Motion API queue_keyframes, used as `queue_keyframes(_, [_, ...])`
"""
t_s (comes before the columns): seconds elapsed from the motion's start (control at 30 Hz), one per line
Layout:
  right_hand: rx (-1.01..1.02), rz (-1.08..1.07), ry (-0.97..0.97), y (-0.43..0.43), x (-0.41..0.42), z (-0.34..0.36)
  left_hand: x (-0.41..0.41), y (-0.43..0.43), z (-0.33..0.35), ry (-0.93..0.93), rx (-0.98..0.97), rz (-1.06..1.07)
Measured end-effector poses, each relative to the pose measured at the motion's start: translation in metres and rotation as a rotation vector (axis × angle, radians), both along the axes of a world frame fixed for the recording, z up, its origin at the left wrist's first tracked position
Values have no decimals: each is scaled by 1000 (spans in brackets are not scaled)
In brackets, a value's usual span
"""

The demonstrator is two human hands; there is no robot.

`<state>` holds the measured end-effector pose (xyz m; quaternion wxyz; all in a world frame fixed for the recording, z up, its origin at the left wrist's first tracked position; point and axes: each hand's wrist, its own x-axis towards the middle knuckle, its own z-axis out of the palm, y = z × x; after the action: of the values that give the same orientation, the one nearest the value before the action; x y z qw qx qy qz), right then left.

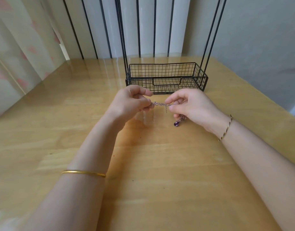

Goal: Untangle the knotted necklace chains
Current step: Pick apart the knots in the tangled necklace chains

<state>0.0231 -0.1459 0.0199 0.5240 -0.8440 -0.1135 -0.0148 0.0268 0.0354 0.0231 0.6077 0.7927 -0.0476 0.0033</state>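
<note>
Both hands, left hand (131,101) and right hand (191,105), are pinching the knotted chains (160,104) (pendant (176,123) dangling), each grip holding chain; teasing loops apart probably comes next.

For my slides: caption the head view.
Left hand and right hand pinch tangled silver chain with purple teardrop pendant, over wooden table.

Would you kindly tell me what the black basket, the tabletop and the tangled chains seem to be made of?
Basket: thin metal wire with a matt black coating, judging by its open grid.
Tabletop: pale wood or wood-look laminate, glossy, with grain bands and mirror-like reflections.
Chains: fine metal links with a silvery-pink glint; the alloy cannot be told.
</note>
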Motion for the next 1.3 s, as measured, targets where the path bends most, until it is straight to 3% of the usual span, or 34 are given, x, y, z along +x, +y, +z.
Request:
queue_keyframes(0.2, [148, 63, 108, 5, -7, 4, 0, -6, 7, -111, -78, 88])
queue_keyframes(0.53, [322, 115, 141, 7, -9, 10, -6, -15, 22, -165, -187, -56])
queue_keyframes(0.9, [357, 16, 167, 5, -6, 12, -8, -16, 21, -88, -159, -37])
queue_keyframes(1.17, [412, 7, 211, 5, -5, 11, -5, -10, 23, 23, -389, -22])
queue_keyframes(1.3, [385, 14, 176, 3, -5, 13, -5, -8, 23, 18, -260, 7])
